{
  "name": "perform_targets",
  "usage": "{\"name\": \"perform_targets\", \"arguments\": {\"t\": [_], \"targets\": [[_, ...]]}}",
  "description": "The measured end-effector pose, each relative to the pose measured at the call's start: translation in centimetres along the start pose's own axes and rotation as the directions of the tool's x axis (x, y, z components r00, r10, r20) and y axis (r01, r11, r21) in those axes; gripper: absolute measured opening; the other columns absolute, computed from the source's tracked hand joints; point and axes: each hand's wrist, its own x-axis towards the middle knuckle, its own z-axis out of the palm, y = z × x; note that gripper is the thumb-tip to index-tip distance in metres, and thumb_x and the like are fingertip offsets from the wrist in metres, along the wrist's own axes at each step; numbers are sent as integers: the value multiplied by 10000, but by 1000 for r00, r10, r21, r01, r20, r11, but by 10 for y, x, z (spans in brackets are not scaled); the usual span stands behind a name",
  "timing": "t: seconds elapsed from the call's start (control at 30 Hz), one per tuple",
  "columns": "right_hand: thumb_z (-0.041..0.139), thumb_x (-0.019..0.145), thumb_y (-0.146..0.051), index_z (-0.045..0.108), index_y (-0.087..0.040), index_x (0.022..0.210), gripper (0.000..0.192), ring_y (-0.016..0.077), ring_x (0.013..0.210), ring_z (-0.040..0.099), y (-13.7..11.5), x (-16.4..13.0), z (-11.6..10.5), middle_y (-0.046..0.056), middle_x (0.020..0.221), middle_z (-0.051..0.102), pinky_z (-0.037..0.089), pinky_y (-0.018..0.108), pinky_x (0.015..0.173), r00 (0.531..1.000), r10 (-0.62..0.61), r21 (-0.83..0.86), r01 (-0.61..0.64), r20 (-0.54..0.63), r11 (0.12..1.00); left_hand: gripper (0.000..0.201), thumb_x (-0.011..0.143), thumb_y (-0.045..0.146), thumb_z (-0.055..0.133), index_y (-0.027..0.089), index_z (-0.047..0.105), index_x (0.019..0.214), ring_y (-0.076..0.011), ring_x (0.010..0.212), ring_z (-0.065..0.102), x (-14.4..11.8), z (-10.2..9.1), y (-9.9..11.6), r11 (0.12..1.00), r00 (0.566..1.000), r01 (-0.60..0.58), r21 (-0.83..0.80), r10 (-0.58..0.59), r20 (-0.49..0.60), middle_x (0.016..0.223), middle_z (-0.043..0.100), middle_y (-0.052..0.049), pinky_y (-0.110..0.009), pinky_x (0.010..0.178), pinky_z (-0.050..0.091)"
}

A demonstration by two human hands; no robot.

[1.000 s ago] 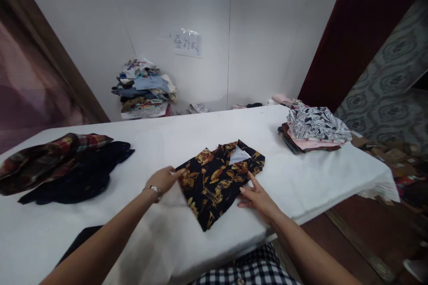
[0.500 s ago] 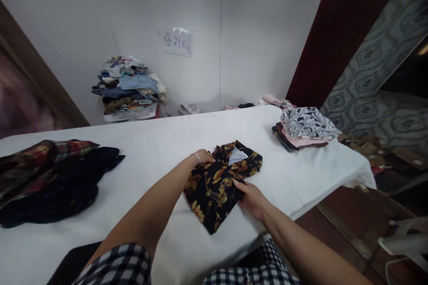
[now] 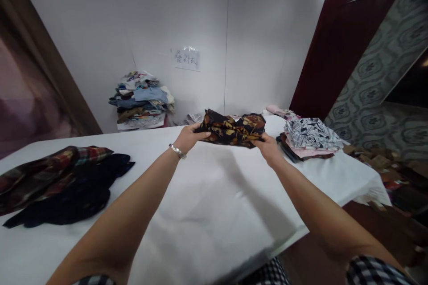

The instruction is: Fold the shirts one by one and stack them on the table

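Observation:
A folded black shirt [image 3: 234, 130] with a brown and gold floral print is held up above the white-covered table [image 3: 200, 196], its shadow falling on the cloth below. My left hand [image 3: 191, 138], with a bracelet at the wrist, pinches the shirt's left edge between thumb and fingers. At the opposite edge my right hand [image 3: 267, 148] is closed on it too. Just to the right of that hand lies a stack of folded shirts, topped by a black-and-white printed shirt [image 3: 310, 133].
Loose plaid and dark shirts [image 3: 67, 182] lie on the table's left. Behind the table, a tall clothes pile [image 3: 143, 100] stands against the white wall under a handwritten sign [image 3: 187, 59]. Boxes [image 3: 384, 164] sit on the floor at the right, past the table's edge.
Both hands have lifted the floral shirt off the table and moved it forward, away from me. It was lying flat with its collar showing; now it is seen edge-on, gripped at both sides.

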Motion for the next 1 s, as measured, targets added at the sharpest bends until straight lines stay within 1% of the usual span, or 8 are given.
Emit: {"name": "perform_targets", "arguments": {"t": [0.1,0.23,0.4,0.53,0.63,0.73,0.87,1.0], "targets": [[681,655,-311,720,-191,856,237,263,1066,588,22,-7,-9,31,1024,716,432,415,975,995,-99,-135,101,18,986,335,625,382,757,174,713,883,-228,968,630,-38,9,-11,974,991,-131,184,128,28,1006,714,-45,-396,967,457],[662,671,-334,706,-190,922,292,282,960,643,75,-71,-21,45,964,733,495,443,901,979,125,-205,-91,161,974,171,678,318,703,217,734,812,-226,994,622,-113,32,-72,921,996,-69,382,42,78,1048,702,-50,-372,943,473],[596,746,-251,670,-204,1101,366,283,1089,614,98,-134,-35,67,1165,679,467,414,972,927,64,-284,47,370,958,150,760,365,659,234,733,752,-216,957,622,-179,55,-109,908,983,-83,410,7,182,927,715,-53,-385,916,493],[596,740,-226,661,-199,1131,398,285,1138,587,96,-136,-43,74,1210,657,427,430,1022,909,87,-351,68,408,934,207,735,404,672,233,734,834,-227,999,613,-186,56,-99,917,986,-21,398,-48,162,1013,709,-60,-392,957,463],[650,685,-219,666,-198,1125,441,292,1142,581,95,-132,-52,74,1207,660,405,447,1041,885,177,-335,-25,431,942,461,635,414,729,219,686,1050,-261,1097,588,-187,50,-91,944,968,201,260,-233,99,1169,668,-73,-406,980,443],[686,633,-208,622,-216,1204,575,284,1161,573,95,-127,-66,66,1243,642,406,448,1041,855,334,-220,-265,397,939,725,562,483,759,186,592,1202,-283,1140,573,-185,40,-85,882,882,471,22,-472,3,1218,645,-112,-403,948,454],[671,694,-318,548,-196,1291,622,271,1126,602,91,-109,-71,95,1231,647,443,456,1002,828,490,-22,-504,271,863,668,669,667,610,164,628,1108,-256,1006,639,-167,33,-79,736,728,675,-59,-676,-115,1141,678,-130,-354,804,487],[658,754,-437,620,-182,1188,505,265,1049,640,86,-87,-49,105,1145,686,491,453,947,810,569,-137,-553,140,822,521,591,601,712,171,692,885,-253,833,668,-135,47,-82,687,681,727,0,-721,-128,936,729,-107,-325,671,493]]}}
